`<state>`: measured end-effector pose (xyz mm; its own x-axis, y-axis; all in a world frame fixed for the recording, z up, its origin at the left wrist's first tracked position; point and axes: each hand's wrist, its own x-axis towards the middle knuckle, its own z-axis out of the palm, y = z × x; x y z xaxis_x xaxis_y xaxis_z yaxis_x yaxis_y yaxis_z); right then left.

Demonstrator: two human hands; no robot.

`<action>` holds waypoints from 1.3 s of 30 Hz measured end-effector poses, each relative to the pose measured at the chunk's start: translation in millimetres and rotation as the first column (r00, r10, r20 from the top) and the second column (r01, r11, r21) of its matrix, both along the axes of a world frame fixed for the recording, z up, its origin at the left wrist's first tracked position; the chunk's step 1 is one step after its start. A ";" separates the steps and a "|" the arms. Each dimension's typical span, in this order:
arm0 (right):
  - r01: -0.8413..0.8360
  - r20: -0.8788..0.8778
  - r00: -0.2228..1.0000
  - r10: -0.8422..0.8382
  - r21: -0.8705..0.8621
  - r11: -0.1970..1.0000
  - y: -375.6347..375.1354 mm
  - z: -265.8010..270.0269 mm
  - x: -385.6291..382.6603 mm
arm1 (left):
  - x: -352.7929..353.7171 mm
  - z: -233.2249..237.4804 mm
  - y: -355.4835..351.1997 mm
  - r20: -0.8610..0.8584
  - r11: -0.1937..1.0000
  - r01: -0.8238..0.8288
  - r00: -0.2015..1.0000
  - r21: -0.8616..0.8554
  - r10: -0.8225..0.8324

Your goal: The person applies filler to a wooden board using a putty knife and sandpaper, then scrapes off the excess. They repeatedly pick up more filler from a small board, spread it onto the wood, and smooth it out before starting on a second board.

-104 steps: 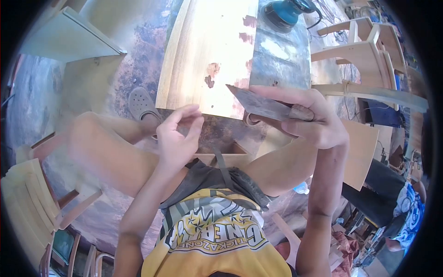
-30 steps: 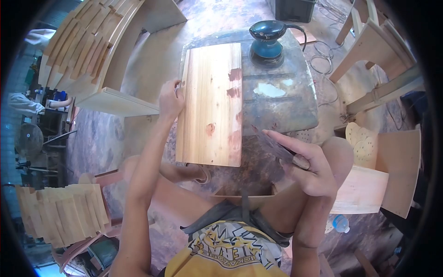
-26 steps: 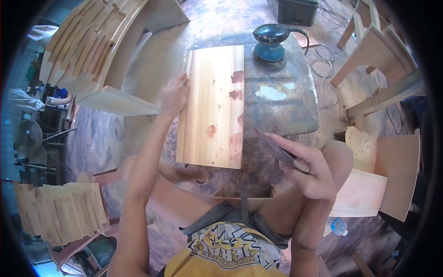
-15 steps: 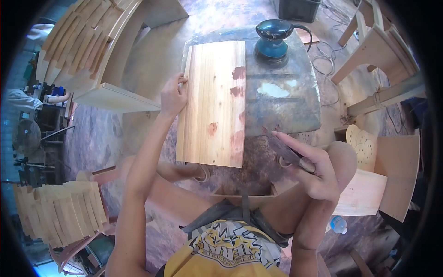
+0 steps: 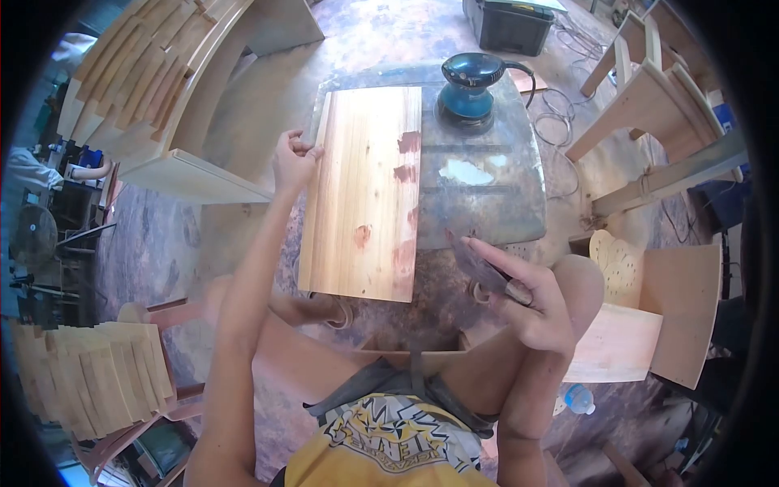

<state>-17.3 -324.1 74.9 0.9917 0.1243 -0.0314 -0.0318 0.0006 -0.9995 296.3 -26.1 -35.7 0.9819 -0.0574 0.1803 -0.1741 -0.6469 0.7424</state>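
Observation:
A pale wooden board (image 5: 357, 195) lies lengthwise in front of me, with reddish-brown filler patches along its right side and around a knot. My left hand (image 5: 295, 165) grips the board's left edge near the far end, fingers curled at the rim. Off the board's near right corner, my right hand (image 5: 531, 304) is closed around a dark, flat-bladed putty knife (image 5: 475, 264). Its blade points up and to the left, apart from the board, with some brownish matter at the tip. The handle is mostly hidden by my fingers.
A blue sander (image 5: 468, 91) stands on the worn work surface (image 5: 495, 207) right of the board. Stacked wood pieces (image 5: 97, 373) and a wooden cabinet frame (image 5: 203, 174) are on the left. On the right are a wooden stool frame (image 5: 641, 101), loose panels (image 5: 682, 308) and a plastic bottle (image 5: 579, 398).
The whole view has shifted slightly, so things appear a little further left and lower. Both hands keep their holds; the putty knife stays off the board.

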 end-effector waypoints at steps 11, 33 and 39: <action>0.028 -0.027 0.999 -0.029 -0.058 0.998 -4.8 1.3 -6.0 | 0.6 -4.4 2.5 -0.226 0.876 -0.128 0.974 -0.465 0.022; 0.032 0.328 0.944 0.023 -0.163 0.986 -4.1 -26.8 4.4 | 13.8 70.5 6.7 0.047 0.843 0.171 0.984 -0.509 -0.171; 0.077 0.296 0.955 -0.015 -0.197 0.977 9.3 -11.3 1.4 | -30.4 71.6 -20.3 -0.011 0.729 0.208 0.959 -0.653 -0.283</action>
